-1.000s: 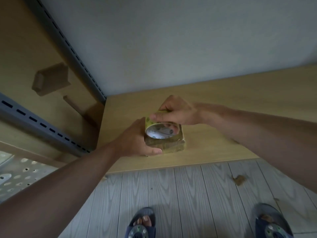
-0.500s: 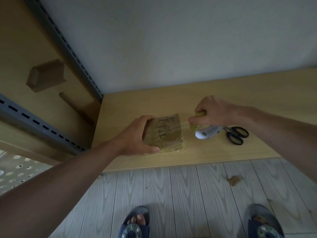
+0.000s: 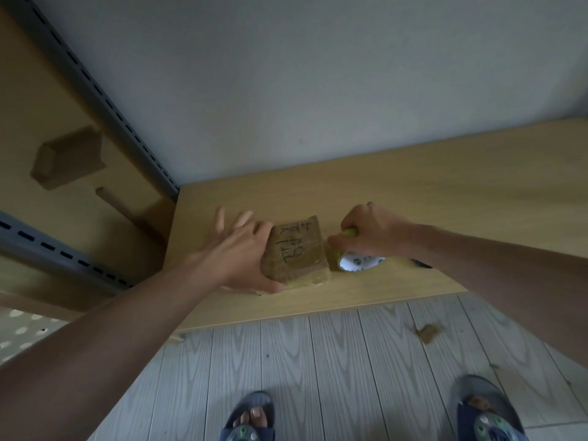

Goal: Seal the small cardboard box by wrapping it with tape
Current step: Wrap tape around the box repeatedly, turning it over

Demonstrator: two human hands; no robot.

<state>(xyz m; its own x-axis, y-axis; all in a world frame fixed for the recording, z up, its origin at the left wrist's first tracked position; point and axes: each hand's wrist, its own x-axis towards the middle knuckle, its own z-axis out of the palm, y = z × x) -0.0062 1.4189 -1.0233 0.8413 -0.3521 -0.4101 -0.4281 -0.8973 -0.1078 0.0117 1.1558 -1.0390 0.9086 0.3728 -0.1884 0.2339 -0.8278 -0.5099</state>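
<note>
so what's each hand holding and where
Right hand grips the tape roll by its top rim. Left hand braces the box at its left side, thumb on the near edge, fingers spread.

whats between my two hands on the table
The small cardboard box, seen in the head view: the left hand presses its left side, the right hand grips the tape roll beside it.

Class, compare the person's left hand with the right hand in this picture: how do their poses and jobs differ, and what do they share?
The left hand has its fingers straight and spread, while the right hand has its fingers curled. The left hand presses against the side of the cardboard box; the right hand grips the tape roll. Both are over the wooden table, one on each side of the box.
</note>
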